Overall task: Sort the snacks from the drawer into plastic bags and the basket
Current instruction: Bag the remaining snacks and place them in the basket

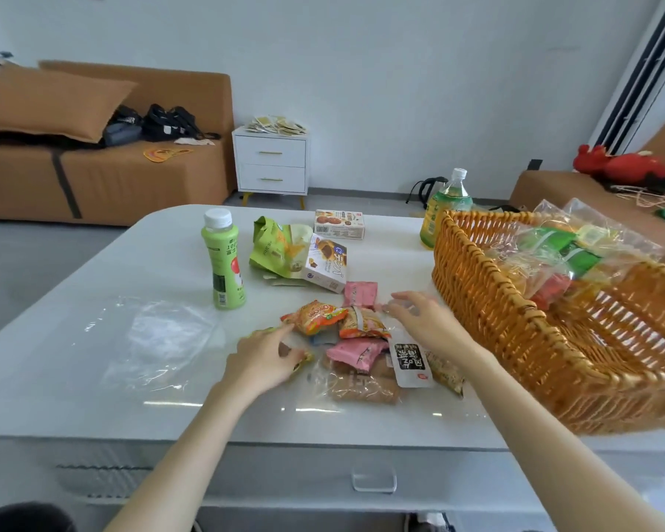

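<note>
While the left hand [263, 362] pinches a yellow-green packet [303, 358], the right hand [427, 324] hovers over the snacks [356, 351]; its grip wide.

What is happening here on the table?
A person is sorting a pile of small snack packets on the white table. The left hand lies over a yellow-green packet at the pile's edge; whether it grips it is unclear. The right hand is open, fingers spread above the pile. The wicker basket at the right already holds filled clear bags, and one empty plastic bag lies flat at the left.
</note>
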Tool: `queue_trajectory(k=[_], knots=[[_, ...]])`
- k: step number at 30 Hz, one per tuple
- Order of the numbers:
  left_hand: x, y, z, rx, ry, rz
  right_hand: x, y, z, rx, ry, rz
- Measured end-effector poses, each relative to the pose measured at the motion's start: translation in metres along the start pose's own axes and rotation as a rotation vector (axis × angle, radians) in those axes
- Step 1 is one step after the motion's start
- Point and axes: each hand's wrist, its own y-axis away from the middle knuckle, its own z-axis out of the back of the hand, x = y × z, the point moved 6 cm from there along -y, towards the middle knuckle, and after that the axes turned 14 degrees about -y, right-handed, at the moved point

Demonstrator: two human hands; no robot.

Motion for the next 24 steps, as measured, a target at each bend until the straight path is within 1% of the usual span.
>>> queue_trajectory(k=[2,4,5,6,7,9,11,12,14,15,17,18,19,20,21,22,24], knots=[[-0.003,0.004,0.006,-0.017,-0.006,0.018,-0.021,0.024,-0.005,0.076,0.177,-0.114],[-0.009,0.005,0.003,0.032,0.033,0.016,-0.041,0.046,-0.019,0.134,0.33,-0.271],[-0.012,0.004,-0.001,0.061,0.028,0.012,-0.044,0.053,-0.024,0.119,0.36,-0.311],[-0.016,0.006,-0.004,0.073,0.013,0.007,-0.041,0.058,-0.027,0.082,0.348,-0.31],[-0.021,0.008,-0.005,0.065,0.006,-0.008,-0.037,0.059,-0.031,0.037,0.323,-0.275],[-0.032,0.015,-0.004,0.052,0.109,-0.055,-0.029,0.058,-0.041,-0.016,0.274,-0.179],[-0.041,0.021,0.001,0.063,0.259,-0.11,-0.025,0.054,-0.05,0.008,0.209,-0.14],[-0.041,0.024,0.005,0.05,0.293,-0.124,-0.022,0.054,-0.051,0.013,0.202,-0.141],[-0.029,0.034,0.02,-0.071,0.248,-0.127,-0.011,0.059,-0.046,-0.05,0.246,-0.131],[-0.017,0.041,0.029,-0.153,0.199,-0.101,-0.003,0.062,-0.042,-0.095,0.27,-0.095],[0.017,0.055,0.044,-0.28,0.11,0.008,0.018,0.07,-0.043,-0.14,0.253,0.032],[0.036,0.061,0.05,-0.314,0.053,0.089,0.029,0.075,-0.046,-0.15,0.215,0.115],[0.056,0.068,0.053,-0.31,-0.024,0.191,0.039,0.079,-0.052,-0.153,0.165,0.195],[0.077,0.073,0.052,-0.25,-0.094,0.307,0.048,0.082,-0.058,-0.135,0.119,0.255],[0.095,0.078,0.048,-0.152,-0.13,0.406,0.057,0.085,-0.066,-0.091,0.075,0.289],[0.109,0.082,0.042,-0.045,-0.135,0.463,0.066,0.089,-0.075,-0.015,0.044,0.31],[0.124,0.085,0.027,0.089,-0.149,0.449,0.082,0.098,-0.1,0.187,0.05,0.362]])
